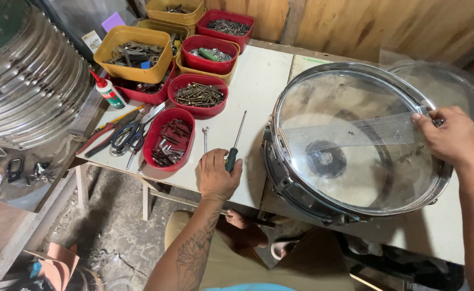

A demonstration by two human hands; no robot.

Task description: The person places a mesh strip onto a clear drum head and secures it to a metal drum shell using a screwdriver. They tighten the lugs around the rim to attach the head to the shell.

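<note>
At the counter's (pixel 258 81) front edge, the left hand (pixel 217 175) grips a green-handled screwdriver (pixel 235 143). The right hand (pixel 448 136) clasps the snare drum's (pixel 350 145) far rim.

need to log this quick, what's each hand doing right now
Left hand: closed on the green handle of the screwdriver, which lies on the table.
Right hand: fingers curled on the rim of the snare drum, gripping it.

Head-worn view, steeply down, close
</note>
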